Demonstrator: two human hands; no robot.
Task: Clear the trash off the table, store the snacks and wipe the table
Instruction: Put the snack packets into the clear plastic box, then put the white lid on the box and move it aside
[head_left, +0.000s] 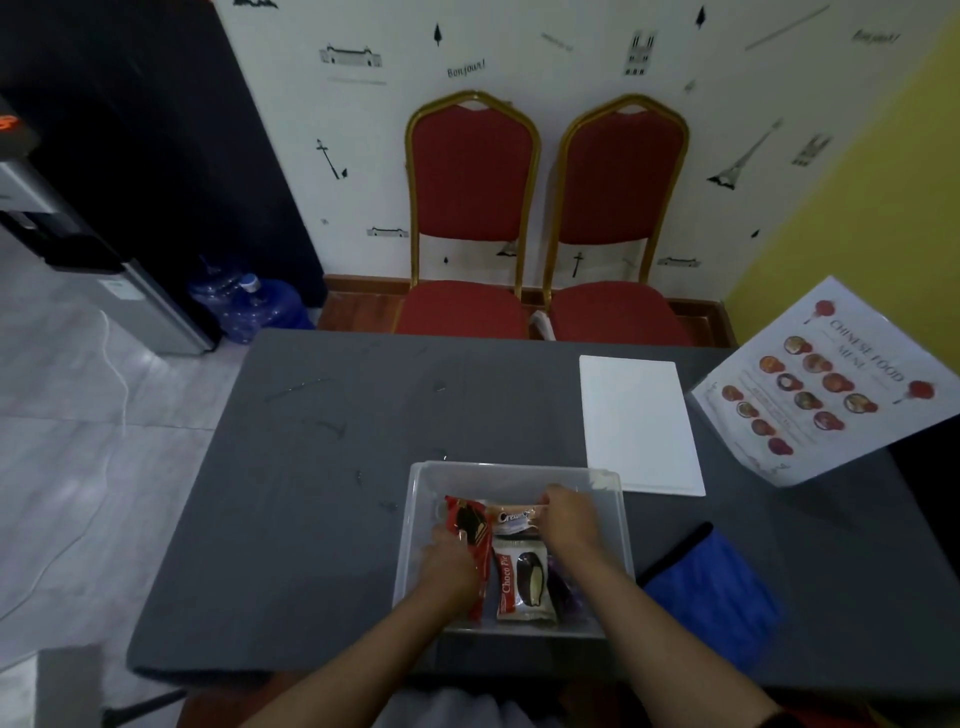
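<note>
Landmark: your clear plastic bin (608, 499) sits on the grey table (311, 519) at its near edge, right in front of you; every place below is given from this bin.
Left hand: your left hand (447, 564) is inside the bin on its left side, fingers curled down onto the red wafer packet (470, 525); you press or grip it, but which of the two cannot be told from here.
Right hand: your right hand (569, 519) is inside the bin toward its far right, fingers bent over the end of the Cream-O packet (511, 517); a firm grip cannot be confirmed, as the fingertips are hidden.
Snacks in the bin: the red wafer packet lies along the left wall, the Cream-O packet lies across the far part, the Choco Pie packet (522, 582) lies in the near middle, and a purple packet (563, 587) shows just right of it, partly under your right forearm.
Lid: the white lid (639, 421) lies flat on the table, beyond the bin's far right corner.
Cloth: the blue cloth (717, 592) lies on the table just right of the bin.
Menu: a Chinese food menu sheet (826, 384) stands tilted, farther right than the lid.
Table marks: dark smears and wet streaks (322, 410) show on the tabletop to the far left of the bin.
Chairs: two red chairs (467, 208) stand beyond the table's far edge, well apart from the bin.
</note>
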